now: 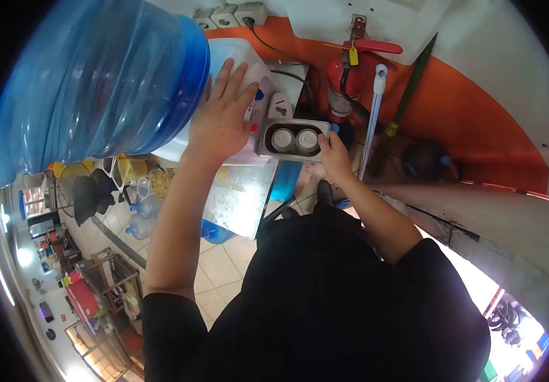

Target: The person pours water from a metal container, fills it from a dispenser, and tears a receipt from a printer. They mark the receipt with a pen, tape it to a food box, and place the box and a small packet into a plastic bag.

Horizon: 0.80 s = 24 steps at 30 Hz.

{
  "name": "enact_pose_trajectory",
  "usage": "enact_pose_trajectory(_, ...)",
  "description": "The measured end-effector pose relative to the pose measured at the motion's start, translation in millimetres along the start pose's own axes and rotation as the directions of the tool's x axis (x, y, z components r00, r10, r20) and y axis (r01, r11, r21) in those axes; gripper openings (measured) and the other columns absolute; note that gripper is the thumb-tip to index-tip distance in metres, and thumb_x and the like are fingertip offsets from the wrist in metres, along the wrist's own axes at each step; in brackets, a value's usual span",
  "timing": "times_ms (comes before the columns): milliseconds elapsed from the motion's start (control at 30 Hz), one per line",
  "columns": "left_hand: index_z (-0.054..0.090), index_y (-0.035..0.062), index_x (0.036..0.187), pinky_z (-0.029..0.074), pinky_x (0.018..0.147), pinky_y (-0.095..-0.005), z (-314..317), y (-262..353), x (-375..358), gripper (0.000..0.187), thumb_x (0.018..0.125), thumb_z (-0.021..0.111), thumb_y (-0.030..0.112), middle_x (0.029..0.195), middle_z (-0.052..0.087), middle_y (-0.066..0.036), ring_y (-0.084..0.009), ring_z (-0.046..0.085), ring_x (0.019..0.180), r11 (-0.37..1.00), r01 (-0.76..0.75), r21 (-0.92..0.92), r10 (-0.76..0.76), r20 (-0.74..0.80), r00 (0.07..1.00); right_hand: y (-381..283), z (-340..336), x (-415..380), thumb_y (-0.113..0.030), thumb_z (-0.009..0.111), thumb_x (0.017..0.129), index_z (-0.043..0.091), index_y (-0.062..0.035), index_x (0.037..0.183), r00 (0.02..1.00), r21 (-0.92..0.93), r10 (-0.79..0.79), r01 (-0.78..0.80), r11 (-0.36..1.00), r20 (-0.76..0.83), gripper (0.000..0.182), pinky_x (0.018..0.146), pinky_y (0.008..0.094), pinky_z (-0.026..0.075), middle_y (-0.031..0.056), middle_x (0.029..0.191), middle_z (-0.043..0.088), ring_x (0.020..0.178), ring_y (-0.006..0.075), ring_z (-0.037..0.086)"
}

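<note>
My left hand [218,121] lies against the white water dispenser [231,49], fingers stretched out and apart. Beside those fingers a big blue water bottle [115,83] sits on the dispenser. A small red part [254,127] and a blue part [259,94] show on the dispenser's front, close to my left thumb. My right hand [336,156] grips the right end of a rectangular metal container [264,144], its thumb over the rim. Inside stand two cans, a left one [283,139] and a right one [307,140], tops facing up.
A red fire extinguisher [342,79] hangs on the wall, with a white pole [372,121] beside it. Below the dispenser is a shiny metal surface [230,197]. Several water bottles [144,224] stand on the tiled floor [220,267] at left. Power sockets [223,15] are at the top.
</note>
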<state>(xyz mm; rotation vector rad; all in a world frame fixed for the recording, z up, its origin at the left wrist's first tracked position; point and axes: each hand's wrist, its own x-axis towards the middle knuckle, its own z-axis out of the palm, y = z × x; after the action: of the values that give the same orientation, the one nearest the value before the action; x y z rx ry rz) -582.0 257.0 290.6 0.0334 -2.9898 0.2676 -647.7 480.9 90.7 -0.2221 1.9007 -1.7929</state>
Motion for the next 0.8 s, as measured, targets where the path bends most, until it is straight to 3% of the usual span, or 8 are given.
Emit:
enact_pose_trajectory(133, 0.060, 0.0150, 0.140, 0.025, 0.125, -0.0577, -1.9, 2.0, 5.5, 0.073, 0.073, 0.084, 0.030, 0.164, 0.035, -0.010, -0.0324, 0.021, 0.158, 0.999, 0.040, 0.003, -0.040, 0.057, 0.998, 20.6, 11.1, 17.0, -0.023, 0.058, 0.106, 0.058, 0.0024, 0.103, 0.998, 0.028, -0.053, 0.054, 0.998, -0.027, 0.026, 0.066, 0.0429, 0.053, 0.0177, 0.081, 0.068, 0.074, 0.0284, 0.069)
enact_pose_trajectory(200, 0.061, 0.0154, 0.140, 0.025, 0.125, -0.0578, -0.8, 3.4, 5.6, 0.073, 0.073, 0.084, 0.030, 0.165, 0.035, -0.010, -0.0323, 0.021, 0.158, 0.998, 0.045, 0.031, -0.047, 0.063, 0.997, 10.7, 9.1, 15.9, -0.022, 0.058, 0.106, 0.058, 0.0024, 0.102, 0.994, -0.183, -0.105, 0.107, 0.977, 0.022, 0.025, 0.064, 0.0417, 0.054, 0.0169, 0.082, 0.068, 0.074, 0.0269, 0.069)
enact_pose_trajectory(367, 0.061, 0.0162, 0.140, 0.024, 0.126, -0.0582, 1.2, 5.4, 8.9, 0.072, 0.073, 0.084, 0.031, 0.164, 0.036, -0.010, -0.0322, 0.021, 0.158, 0.996, 0.061, 0.071, -0.065, 0.061, 0.996, -11.7, 7.5, 17.1, -0.024, 0.060, 0.105, 0.055, 0.0022, 0.100, 0.993, 0.006, -0.101, 0.101, 0.995, 0.058, 0.027, 0.069, 0.0443, 0.048, 0.0222, 0.082, 0.066, 0.073, 0.0342, 0.063)
enact_pose_trajectory(467, 0.061, 0.0165, 0.140, 0.023, 0.126, -0.0586, -3.5, 8.9, 4.7, 0.072, 0.074, 0.084, 0.031, 0.164, 0.036, -0.010, -0.0324, 0.021, 0.158, 0.996, 0.054, 0.077, -0.061, 0.091, 0.994, -9.3, 12.6, 19.7, -0.022, 0.059, 0.106, 0.060, 0.0012, 0.111, 0.992, -0.212, -0.089, 0.106, 0.971, 0.088, 0.024, 0.072, 0.0350, 0.048, 0.0134, 0.086, 0.066, 0.076, 0.0170, 0.057)
enact_pose_trajectory(533, 0.061, 0.0165, 0.140, 0.022, 0.125, -0.0588, -3.2, 7.7, 7.7, 0.071, 0.074, 0.084, 0.031, 0.164, 0.037, -0.010, -0.0327, 0.021, 0.158, 0.996, 0.057, 0.070, -0.063, 0.090, 0.994, 0.7, 20.2, 30.3, -0.023, 0.058, 0.105, 0.057, 0.0021, 0.106, 0.993, -0.149, -0.072, 0.085, 0.985, 0.089, 0.025, 0.081, 0.0440, 0.052, 0.0245, 0.091, 0.069, 0.092, 0.0402, 0.070)
enact_pose_trajectory(700, 0.062, 0.0167, 0.138, 0.022, 0.126, -0.0588, -2.1, 7.6, 7.7, 0.070, 0.074, 0.084, 0.031, 0.164, 0.037, -0.011, -0.0325, 0.021, 0.158, 0.996, 0.062, 0.062, -0.067, 0.093, 0.993, 21.5, 25.9, 32.7, -0.022, 0.057, 0.106, 0.059, 0.0020, 0.113, 0.988, -0.067, -0.141, 0.146, 0.987, 0.069, 0.025, 0.088, 0.0436, 0.052, 0.0267, 0.105, 0.071, 0.103, 0.0418, 0.070)
enact_pose_trajectory(767, 0.062, 0.0168, 0.138, 0.021, 0.126, -0.0587, -1.8, 9.9, 8.9, 0.069, 0.074, 0.083, 0.031, 0.164, 0.037, -0.011, -0.0322, 0.021, 0.158, 0.995, 0.060, 0.073, -0.067, 0.092, 0.994, 24.7, 25.2, 35.1, -0.020, 0.055, 0.109, 0.060, 0.0012, 0.119, 0.988, -0.034, -0.091, 0.096, 0.995, 0.124, 0.024, 0.090, 0.0328, 0.050, 0.0138, 0.105, 0.071, 0.098, 0.0149, 0.063)
enact_pose_trajectory(800, 0.063, 0.0138, 0.134, 0.027, 0.122, -0.0580, -3.3, 12.2, 7.9, 0.063, 0.076, 0.082, 0.028, 0.159, 0.043, -0.012, -0.0335, 0.030, 0.153, 0.995, 0.041, 0.094, -0.043, 0.023, 0.999, 25.0, 25.5, 35.6, -0.020, 0.055, 0.109, 0.060, 0.0012, 0.119, 0.989, -0.033, -0.090, 0.095, 0.995, 0.118, 0.024, 0.090, 0.0328, 0.050, 0.0138, 0.105, 0.071, 0.098, 0.0149, 0.063)
